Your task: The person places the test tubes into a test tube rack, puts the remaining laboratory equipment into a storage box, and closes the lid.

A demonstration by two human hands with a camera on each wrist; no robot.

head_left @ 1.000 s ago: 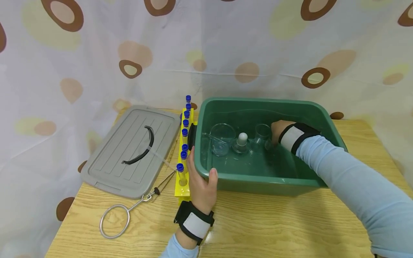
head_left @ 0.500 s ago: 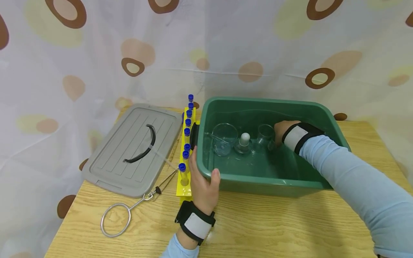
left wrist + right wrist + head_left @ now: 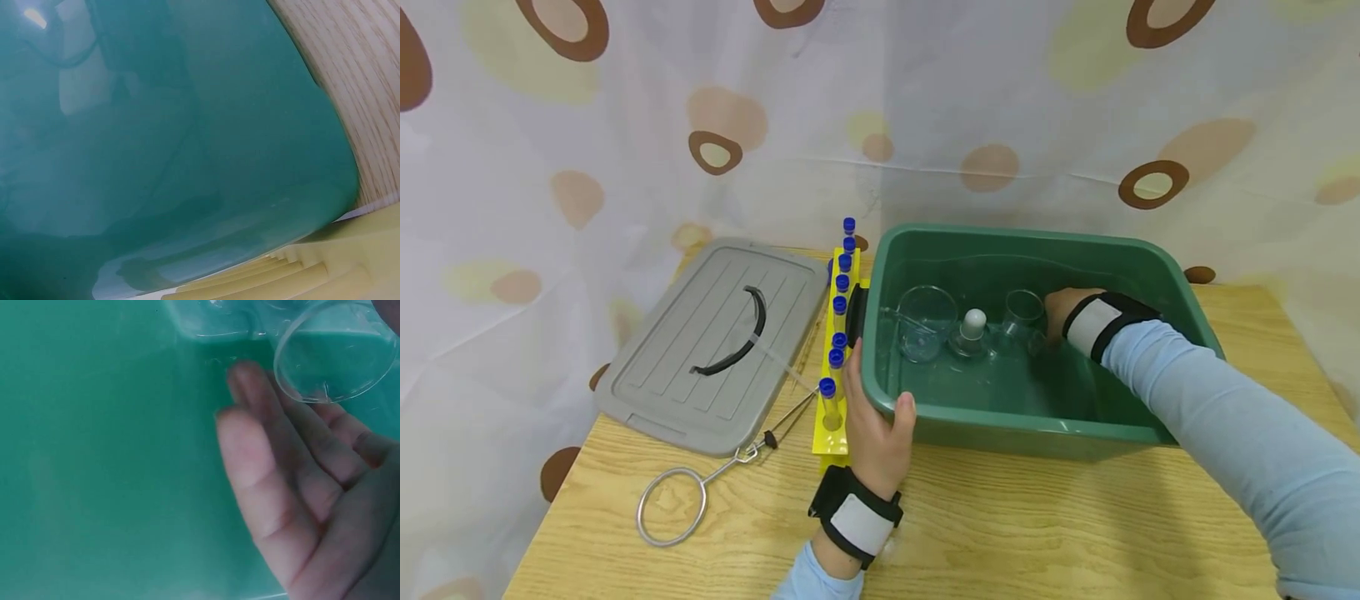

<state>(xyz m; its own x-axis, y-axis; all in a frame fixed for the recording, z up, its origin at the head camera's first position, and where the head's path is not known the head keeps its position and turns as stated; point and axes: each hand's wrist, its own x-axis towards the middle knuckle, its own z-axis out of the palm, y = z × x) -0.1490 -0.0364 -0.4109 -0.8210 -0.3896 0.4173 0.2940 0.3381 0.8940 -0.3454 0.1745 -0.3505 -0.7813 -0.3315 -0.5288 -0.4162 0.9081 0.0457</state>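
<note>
A green plastic tub (image 3: 1022, 421) stands on the table. My left hand (image 3: 876, 433) lies against its near left corner, fingers straight along the left side and thumb at the front. My right hand (image 3: 1063, 310) is down inside the tub toward the right. In the right wrist view, this hand's fingers (image 3: 247, 450) curve behind a clear glass with a round rim (image 3: 284, 378), with the thumb at the opposite side. Left of that hand are a glass beaker (image 3: 1022, 308), a small glass burner with a white cap (image 3: 974, 323) and a larger glass beaker (image 3: 927, 312).
A yellow rack (image 3: 822, 442) with several blue-capped tubes (image 3: 827, 387) stands close along the tub's left side. Farther left lies a grey lid (image 3: 662, 358) with a black handle. A metal ring on a rod (image 3: 702, 500) lies near the front of the wooden table (image 3: 1000, 533).
The whole scene shifts slightly right in the head view, as the camera turns. Both hands keep their places at the tub.
</note>
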